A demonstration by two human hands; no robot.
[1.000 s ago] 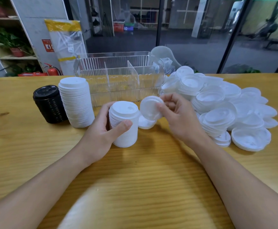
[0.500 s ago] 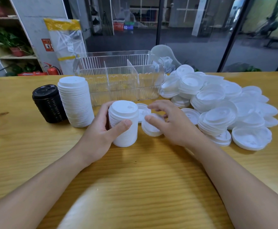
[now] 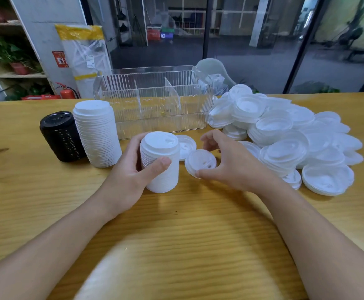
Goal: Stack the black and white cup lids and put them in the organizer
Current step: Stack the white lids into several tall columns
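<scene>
Lid (image 3: 200,162) (rim pinched) in right hand (image 3: 233,163), beside short stack (image 3: 160,162).

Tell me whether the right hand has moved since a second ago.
Yes. The right hand has come down from level with the top of the held white stack to the table beside it, pinching a single white lid.

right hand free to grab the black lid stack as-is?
Probably not. The right hand pinches a single white lid, and the black lid stack stands far left, behind the left hand, its short stack and the tall white stack.
</scene>
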